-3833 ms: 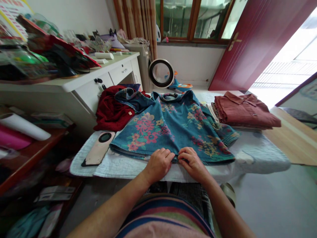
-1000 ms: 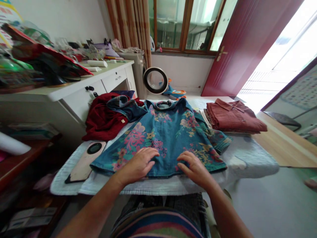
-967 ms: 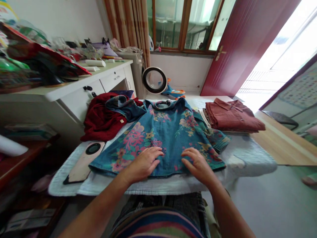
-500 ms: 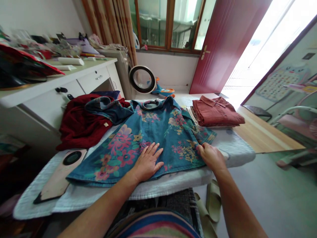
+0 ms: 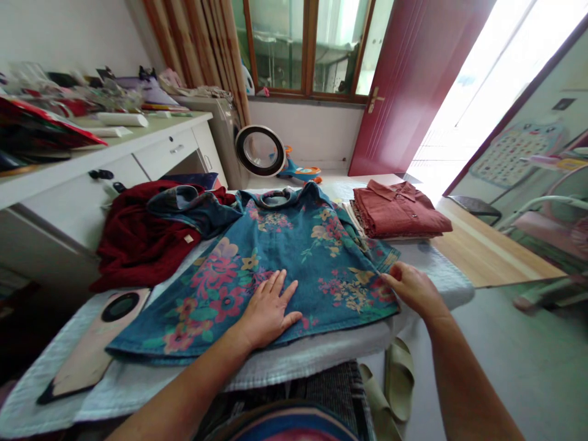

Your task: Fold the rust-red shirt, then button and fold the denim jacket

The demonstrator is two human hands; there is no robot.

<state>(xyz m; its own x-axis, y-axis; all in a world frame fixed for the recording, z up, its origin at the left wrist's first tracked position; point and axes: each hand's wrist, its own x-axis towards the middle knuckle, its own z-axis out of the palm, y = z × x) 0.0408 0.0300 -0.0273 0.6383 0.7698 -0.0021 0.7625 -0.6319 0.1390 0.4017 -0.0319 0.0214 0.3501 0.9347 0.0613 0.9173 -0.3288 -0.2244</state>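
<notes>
A blue floral denim shirt lies spread on the cloth-covered board, its collar at the far side. My left hand rests flat on the lower middle of the shirt, fingers spread. At the shirt's right side edge, my right hand pinches the fabric between thumb and fingers. A folded stack of clothes with a rust-red collared shirt on top sits beyond my right hand. Left of the shirt is a crumpled dark red garment, partly under one denim sleeve.
A phone with a round black camera lies at the board's left end. Behind the board stand a cluttered white desk and a washer with its round door open. Slippers lie on the floor below.
My right hand has moved right, drawing the shirt's right side outward so more of its flower print shows. My left hand stays flat on the fabric. The view has shifted slightly.
</notes>
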